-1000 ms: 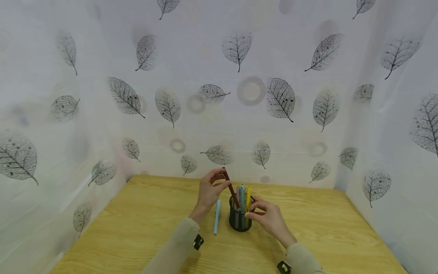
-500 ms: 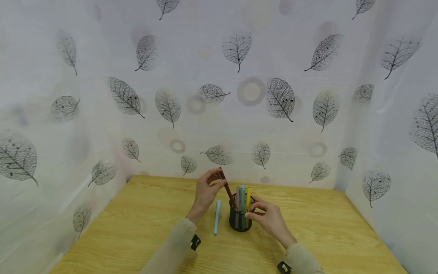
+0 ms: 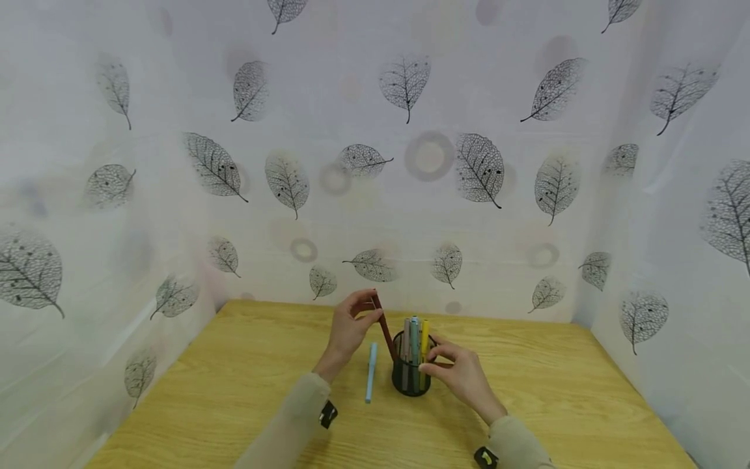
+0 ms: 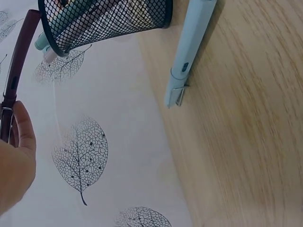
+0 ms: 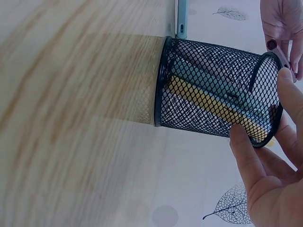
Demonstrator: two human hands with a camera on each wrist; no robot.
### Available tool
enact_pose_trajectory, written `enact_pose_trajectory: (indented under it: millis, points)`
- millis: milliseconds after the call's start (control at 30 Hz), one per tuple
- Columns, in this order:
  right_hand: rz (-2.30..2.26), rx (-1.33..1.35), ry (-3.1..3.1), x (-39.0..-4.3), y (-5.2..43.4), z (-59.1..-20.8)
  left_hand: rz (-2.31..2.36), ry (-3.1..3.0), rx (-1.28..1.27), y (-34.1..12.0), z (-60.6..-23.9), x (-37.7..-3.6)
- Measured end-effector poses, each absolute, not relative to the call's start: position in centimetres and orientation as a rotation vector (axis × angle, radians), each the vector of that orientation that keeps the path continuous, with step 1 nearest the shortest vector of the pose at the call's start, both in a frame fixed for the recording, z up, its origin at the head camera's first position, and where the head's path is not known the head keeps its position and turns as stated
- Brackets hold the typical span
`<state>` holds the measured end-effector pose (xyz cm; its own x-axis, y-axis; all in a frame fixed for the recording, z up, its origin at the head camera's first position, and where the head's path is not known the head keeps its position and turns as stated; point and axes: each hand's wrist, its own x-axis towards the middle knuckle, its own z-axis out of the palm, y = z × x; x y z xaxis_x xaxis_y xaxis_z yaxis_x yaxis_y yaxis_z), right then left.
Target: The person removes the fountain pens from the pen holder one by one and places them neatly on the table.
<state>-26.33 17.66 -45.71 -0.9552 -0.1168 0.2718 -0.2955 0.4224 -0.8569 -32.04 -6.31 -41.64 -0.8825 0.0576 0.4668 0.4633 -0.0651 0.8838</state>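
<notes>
A dark red pen (image 3: 384, 329) is pinched near its upper, clip end by my left hand (image 3: 348, 331). It slants down to the right, and its lower end is beside the rim of a black mesh pen holder (image 3: 411, 383). In the right wrist view this dark red pen (image 5: 278, 53) appears just outside the holder's opening. My right hand (image 3: 465, 378) holds the upright holder (image 5: 213, 90) near its rim, thumb and fingers on either side. Inside stand a yellow pen (image 3: 424, 335), a teal pen (image 3: 415, 342) and a greyish-pink pen (image 3: 407, 339).
A light blue pen (image 3: 371, 374) lies on the wooden table (image 3: 234, 391), left of the holder; its clip shows in the left wrist view. Leaf-patterned sheeting (image 3: 404, 208) stands behind the table and along both sides.
My left hand has moved left with the dark red pen. The pen's lower end has shifted from inside the holder to its left rim. The right hand and holder stay put.
</notes>
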Motion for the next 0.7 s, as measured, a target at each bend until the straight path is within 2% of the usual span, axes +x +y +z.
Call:
enact_pose_trajectory:
  millis: [700]
  points:
    - [1.574, 0.346, -2.511, -26.3, 17.6, -45.5, -2.062, -2.198, -0.465, -8.0, -42.6, -32.5]
